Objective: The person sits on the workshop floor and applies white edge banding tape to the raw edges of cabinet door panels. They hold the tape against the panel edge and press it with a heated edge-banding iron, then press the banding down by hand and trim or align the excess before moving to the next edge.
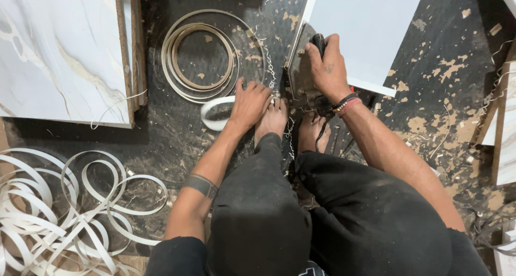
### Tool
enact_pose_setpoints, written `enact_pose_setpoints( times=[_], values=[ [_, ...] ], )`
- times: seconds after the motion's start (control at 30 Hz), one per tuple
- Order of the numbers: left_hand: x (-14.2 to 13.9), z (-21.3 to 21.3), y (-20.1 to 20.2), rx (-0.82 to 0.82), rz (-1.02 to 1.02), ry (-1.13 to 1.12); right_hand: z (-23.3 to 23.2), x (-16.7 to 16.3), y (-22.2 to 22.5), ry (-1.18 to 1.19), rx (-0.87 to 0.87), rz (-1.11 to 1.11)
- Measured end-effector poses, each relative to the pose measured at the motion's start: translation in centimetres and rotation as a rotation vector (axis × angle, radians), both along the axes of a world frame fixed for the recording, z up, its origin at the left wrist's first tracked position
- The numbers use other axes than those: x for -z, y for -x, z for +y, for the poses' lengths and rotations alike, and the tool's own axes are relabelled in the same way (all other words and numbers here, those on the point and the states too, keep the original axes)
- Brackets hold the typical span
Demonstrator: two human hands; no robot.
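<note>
Edge banding, the thin plastic strip, is what both hands are busy with, and the white board [365, 23] at about one o'clock is the biggest piece in that work: it lies flat on the dark, chip-strewn floor [430, 109], its near edge facing the person. Against that edge at twelve o'clock stands a dark flat-soled iron [301, 66], and the right hand [327, 66] is closed around its black handle, pressing it toward the board. At eleven o'clock a coil of tan strip [201, 55] rests on the floor, and a loop of white strip [215, 114] curls just beside the left hand [250, 104], whose fingers are curled down on the strip near the board's corner, right above the bare feet [293, 125]. As a judgement, the banding looks partly done: curly shavings and chips around the feet suggest trimming has taken place, while the iron at the corner and the unused coil suggest more edge is left to cover; how much of the board's rim is already banded cannot be told. At ten o'clock lies a marble-patterned panel [59, 50], and at eight o'clock a heap of loose white offcut strips [59, 211].
</note>
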State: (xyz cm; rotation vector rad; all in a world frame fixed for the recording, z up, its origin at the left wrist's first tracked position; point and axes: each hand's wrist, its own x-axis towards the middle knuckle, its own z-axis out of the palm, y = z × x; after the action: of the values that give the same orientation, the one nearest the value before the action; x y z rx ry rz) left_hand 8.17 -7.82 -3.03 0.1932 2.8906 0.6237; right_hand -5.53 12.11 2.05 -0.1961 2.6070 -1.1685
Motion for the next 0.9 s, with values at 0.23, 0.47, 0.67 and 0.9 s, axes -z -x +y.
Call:
enact_pose_setpoints(
  times=[0.23, 0.47, 0.67, 0.9],
  values=[
    [0.1, 0.6, -1.5, -0.086, 0.255, -0.076, 0.0, 0.1, 0.0, 0.035, -0.007, 0.011],
    [-0.5, 1.0, -0.7, -0.115, 0.244, -0.121, -0.1, 0.0, -0.1, 0.001, -0.004, 0.009],
    [-1.4, 0.7, 1.7, -0.054, 0.321, -0.196, 1.6, 0.3, -0.1, -0.091, 0.014, -0.050],
    [-2.8, 2.6, 7.4, 0.143, 0.397, -0.120, 10.5, -1.4, -1.3, -0.218, 0.120, -0.050]
  ],
)
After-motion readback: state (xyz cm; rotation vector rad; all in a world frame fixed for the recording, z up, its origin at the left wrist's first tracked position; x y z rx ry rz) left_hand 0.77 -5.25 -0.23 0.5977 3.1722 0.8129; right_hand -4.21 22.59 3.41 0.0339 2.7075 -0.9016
